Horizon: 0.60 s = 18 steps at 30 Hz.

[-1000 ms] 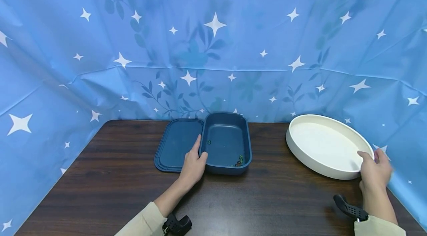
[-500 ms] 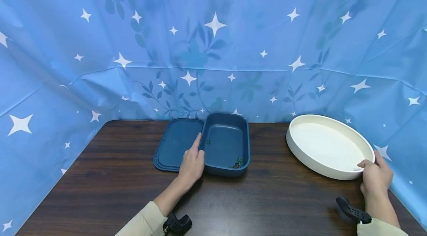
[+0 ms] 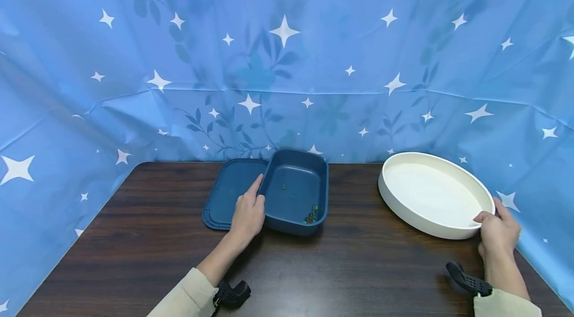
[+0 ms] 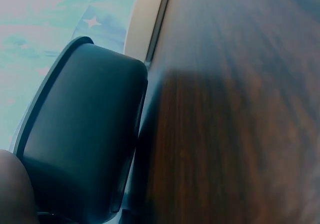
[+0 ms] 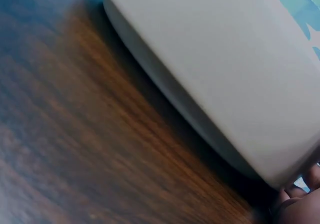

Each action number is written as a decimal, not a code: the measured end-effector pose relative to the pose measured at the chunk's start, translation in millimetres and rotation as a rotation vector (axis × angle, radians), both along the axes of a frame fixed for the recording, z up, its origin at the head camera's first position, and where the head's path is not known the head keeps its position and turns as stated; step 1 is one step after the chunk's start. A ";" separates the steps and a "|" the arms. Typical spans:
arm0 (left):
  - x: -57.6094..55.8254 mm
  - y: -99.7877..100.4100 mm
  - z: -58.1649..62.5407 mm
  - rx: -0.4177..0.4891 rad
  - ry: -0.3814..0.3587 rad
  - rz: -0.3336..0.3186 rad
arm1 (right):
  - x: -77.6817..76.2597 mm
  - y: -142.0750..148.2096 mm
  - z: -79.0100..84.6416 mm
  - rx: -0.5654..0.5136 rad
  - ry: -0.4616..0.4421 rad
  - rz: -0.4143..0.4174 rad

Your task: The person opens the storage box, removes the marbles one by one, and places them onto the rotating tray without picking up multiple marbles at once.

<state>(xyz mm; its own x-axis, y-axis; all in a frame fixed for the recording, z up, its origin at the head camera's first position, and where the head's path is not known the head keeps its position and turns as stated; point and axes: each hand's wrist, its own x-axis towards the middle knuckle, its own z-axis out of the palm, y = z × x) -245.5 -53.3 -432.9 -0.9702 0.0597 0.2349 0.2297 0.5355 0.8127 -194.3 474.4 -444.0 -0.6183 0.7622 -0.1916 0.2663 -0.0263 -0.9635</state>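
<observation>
My left hand (image 3: 247, 215) grips the left wall of a deep blue plastic box (image 3: 293, 227), its index finger lying along the rim and the thumb near the front left corner. In the left wrist view the box (image 4: 82, 129) leans, with a light gap under its base. A few small green and brown pieces (image 3: 311, 215) lie in its front right corner; one more green piece (image 3: 284, 187) sits farther back. On the right, my right hand (image 3: 499, 230) pinches the near right rim of a round white tray (image 3: 421, 225), thumb inside and fingers outside.
A flat blue lid (image 3: 219, 207) lies left of the box, partly behind my left hand. Everything stands on a dark wooden table (image 3: 358, 277). Behind it hangs a blue curtain (image 3: 332, 48) with white stars, close to the tray and box.
The box has shifted slightly left with my left hand, and the pieces inside have moved a little. My right hand still holds the tray. The head view has swung slightly.
</observation>
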 end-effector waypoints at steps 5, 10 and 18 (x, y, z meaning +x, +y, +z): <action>-2.2 -3.0 1.9 0.006 0.014 0.004 | -3.0 -5.0 0.8 0.022 -0.020 0.041; -3.7 -5.5 3.8 0.019 0.003 0.004 | -4.5 -8.8 1.5 0.061 -0.051 0.089; -6.9 -10.9 4.0 0.024 -0.004 0.009 | -9.3 -15.5 1.1 0.086 -0.061 0.163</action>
